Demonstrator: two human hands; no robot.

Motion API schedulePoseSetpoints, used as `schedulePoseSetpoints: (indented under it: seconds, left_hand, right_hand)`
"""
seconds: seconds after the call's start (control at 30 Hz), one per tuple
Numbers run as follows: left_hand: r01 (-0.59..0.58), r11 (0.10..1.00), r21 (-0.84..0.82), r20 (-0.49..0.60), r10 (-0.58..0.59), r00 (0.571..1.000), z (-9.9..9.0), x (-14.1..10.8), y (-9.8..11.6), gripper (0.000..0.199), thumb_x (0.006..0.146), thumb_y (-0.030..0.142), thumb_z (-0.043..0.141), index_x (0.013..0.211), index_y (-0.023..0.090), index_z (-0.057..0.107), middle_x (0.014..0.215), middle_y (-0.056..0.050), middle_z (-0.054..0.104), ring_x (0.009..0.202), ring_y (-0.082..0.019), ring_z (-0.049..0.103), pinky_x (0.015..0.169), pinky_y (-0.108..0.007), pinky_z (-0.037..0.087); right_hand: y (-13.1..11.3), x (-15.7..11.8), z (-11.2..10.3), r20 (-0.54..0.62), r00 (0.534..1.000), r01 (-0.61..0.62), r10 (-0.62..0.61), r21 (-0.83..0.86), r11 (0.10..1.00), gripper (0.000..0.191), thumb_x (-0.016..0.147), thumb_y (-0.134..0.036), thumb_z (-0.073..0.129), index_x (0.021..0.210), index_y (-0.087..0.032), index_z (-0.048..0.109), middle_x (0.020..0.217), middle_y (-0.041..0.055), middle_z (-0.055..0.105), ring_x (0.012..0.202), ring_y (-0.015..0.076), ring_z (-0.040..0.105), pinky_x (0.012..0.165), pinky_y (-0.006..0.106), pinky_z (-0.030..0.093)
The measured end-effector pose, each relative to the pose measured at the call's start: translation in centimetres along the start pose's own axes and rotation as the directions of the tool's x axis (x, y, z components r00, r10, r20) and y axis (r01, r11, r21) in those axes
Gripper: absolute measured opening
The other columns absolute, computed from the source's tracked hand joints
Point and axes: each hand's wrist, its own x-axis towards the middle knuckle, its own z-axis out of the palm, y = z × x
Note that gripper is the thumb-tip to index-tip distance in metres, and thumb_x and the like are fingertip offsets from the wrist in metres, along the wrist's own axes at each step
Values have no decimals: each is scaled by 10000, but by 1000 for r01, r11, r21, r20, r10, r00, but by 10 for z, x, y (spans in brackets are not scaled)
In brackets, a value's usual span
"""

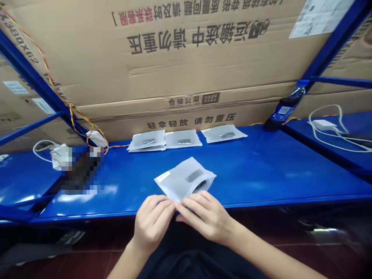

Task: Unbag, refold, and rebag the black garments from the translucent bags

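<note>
The left hand (152, 223) and right hand (205, 215) are narrowly pinched together on the near edge of a frosted zip bag (185, 179), which lies at twelve o'clock from them on a blue steel shelf (261, 172), a dark part (194, 176) inside, with three similar bags (183, 139) farther off at twelve o'clock.

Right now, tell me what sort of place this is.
Likely a warehouse packing bench: a blue steel shelf, stacked brown cardboard cartons with handling warnings, and frosted plastic bags holding dark parts.
</note>
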Motion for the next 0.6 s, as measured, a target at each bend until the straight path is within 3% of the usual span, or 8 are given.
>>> schedulePoseSetpoints:
  seconds: [0.1, 0.27, 0.47, 0.53, 0.6]
  left_hand:
    - [34, 999, -9, -48, -34, 998, 3, 9, 6, 146, 944, 29, 716, 1007, 161, 710, 871, -60, 807, 815, -224, 746, 727, -349, 536]
    - [50, 999, 18, -40, -49, 998, -10, 19, 7, 168, 936, -20, 709, 969, 145, 699, 820, -38, 795, 794, -212, 738, 763, -360, 468]
    - [82, 996, 24, -91, -79, 993, -23, 13, -6, 195, 916, -47, 712, 961, 142, 698, 854, -61, 795, 789, -206, 724, 743, -351, 475]
    - [94, 995, -30, -100, -97, 990, -18, 7, -11, 188, 928, -36, 704, 969, 148, 699, 879, -72, 798, 774, -196, 725, 714, -338, 482]
    - [97, 991, -89, -105, -106, 989, -9, 2, -13, 189, 938, -33, 697, 968, 154, 697, 898, -75, 800, 785, -190, 744, 722, -336, 498]
  right_hand:
    - [1, 3, 4, -38, 997, 69, -69, -7, 998, 244, 1035, -52, 558, 1036, -124, 792, 900, 87, 795, 827, 198, 689, 627, 332, 479]
    - [28, -2, -3, -15, 995, 93, -94, -50, 994, 195, 1038, -59, 577, 1019, -76, 770, 942, 121, 805, 871, 215, 715, 678, 352, 500]
    - [88, -27, -27, 6, 998, -58, 61, -263, 963, 102, 994, -74, 670, 1037, -152, 720, 927, 104, 802, 874, 242, 724, 761, 379, 559]
    - [89, -29, -32, 42, 991, -114, 130, -272, 956, 135, 977, -66, 667, 1068, -155, 711, 999, 127, 801, 956, 267, 734, 832, 407, 582]
    - [78, -25, -31, 122, 977, -147, 176, -215, 965, 246, 964, -80, 643, 1197, -137, 697, 1213, 178, 777, 1159, 316, 711, 966, 470, 586]
